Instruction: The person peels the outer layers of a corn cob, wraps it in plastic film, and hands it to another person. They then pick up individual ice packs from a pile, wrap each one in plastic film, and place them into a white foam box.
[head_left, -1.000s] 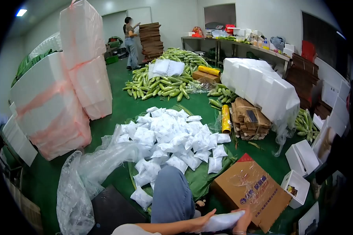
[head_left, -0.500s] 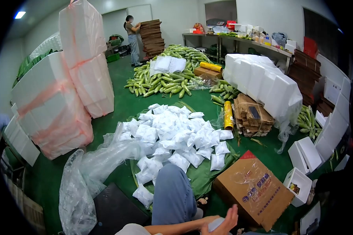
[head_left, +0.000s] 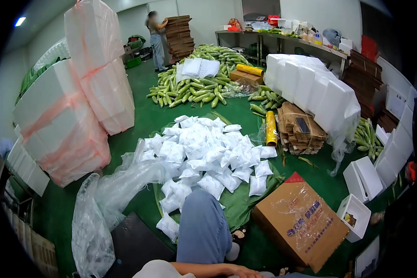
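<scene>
My left hand (head_left: 245,272) is low at the bottom edge, above my jeans-covered lap, and its fingers are mostly cut off by the frame. Whether it holds anything is hidden. My right hand is out of view. In front of my knee (head_left: 203,227) lies a heap of plump white packets (head_left: 204,148), partly on a green sheet (head_left: 238,208). One packet (head_left: 168,227) rests apart, just left of my knee. To the right of my lap stands a closed cardboard box (head_left: 301,222) with clear tape and printing.
Green corn cobs (head_left: 190,88) are piled farther back. White foam boxes (head_left: 310,88) stand right, wrapped foam blocks (head_left: 60,120) left. Clear plastic film (head_left: 92,227) lies beside a black panel (head_left: 136,248). A person (head_left: 156,39) stands by stacked cardboard (head_left: 179,37).
My right hand, raised beside my left with a whitish thing between them, has dropped out of view. My left hand has sunk lower. The view has shifted slightly.
</scene>
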The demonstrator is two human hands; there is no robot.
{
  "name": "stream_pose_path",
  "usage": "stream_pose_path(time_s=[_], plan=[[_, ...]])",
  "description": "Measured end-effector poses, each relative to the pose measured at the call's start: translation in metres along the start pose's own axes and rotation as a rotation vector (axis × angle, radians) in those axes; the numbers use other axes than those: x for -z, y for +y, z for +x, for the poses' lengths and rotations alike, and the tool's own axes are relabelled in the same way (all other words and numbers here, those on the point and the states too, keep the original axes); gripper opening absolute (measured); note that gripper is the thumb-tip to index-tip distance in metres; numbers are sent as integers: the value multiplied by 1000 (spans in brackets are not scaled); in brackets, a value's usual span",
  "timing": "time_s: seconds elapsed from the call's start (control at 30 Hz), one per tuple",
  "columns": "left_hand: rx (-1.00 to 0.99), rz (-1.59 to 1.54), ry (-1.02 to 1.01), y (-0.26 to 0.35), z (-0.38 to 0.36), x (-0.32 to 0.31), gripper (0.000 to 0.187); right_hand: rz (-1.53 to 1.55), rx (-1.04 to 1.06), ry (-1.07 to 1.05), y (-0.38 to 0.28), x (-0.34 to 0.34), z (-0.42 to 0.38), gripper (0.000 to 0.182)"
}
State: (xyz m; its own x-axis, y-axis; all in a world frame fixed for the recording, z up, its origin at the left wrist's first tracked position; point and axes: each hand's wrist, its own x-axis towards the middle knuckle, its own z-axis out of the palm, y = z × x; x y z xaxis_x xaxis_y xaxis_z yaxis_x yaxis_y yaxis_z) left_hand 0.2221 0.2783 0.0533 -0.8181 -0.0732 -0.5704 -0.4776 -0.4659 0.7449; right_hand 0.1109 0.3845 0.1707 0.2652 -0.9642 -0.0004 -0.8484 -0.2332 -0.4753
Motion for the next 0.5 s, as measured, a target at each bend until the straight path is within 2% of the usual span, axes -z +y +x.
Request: stream_pose_path(time_s=[0.07,0.13,0.17,0.23,0.3,0.33,0.37,0.43,0.47,0.5], plan=[[9,36,0,4,-4,-1,36,-72,36,-18,19,-14,-2,41],[22,71,9,7,-8,-2,35,382,-507,-67,37,-9,2,40],[25,93,19,10,-10,-2,34,385,-509,-72,40,-9,0,40],[51,145,57,16,-14,-3,33,541,-631,193,43,-9,2,29],[92,188,102,30,-20,-3,32,444,-628,183,34,7,8,24],[23,190,-59,42,-28,-1,53,466,-634,253,34,9,9,22],[22,197,-60,51,-29,1,53,491,-635,327,35,10,10,21],[-240,775,-27,61,-25,1,69,608,-673,367,50,-3,9,24],[-165,844,23,68,-23,1,77,638,-679,393,52,-2,11,24],[-166,844,21,74,-25,1,77,668,-686,420,52,0,12,25]])
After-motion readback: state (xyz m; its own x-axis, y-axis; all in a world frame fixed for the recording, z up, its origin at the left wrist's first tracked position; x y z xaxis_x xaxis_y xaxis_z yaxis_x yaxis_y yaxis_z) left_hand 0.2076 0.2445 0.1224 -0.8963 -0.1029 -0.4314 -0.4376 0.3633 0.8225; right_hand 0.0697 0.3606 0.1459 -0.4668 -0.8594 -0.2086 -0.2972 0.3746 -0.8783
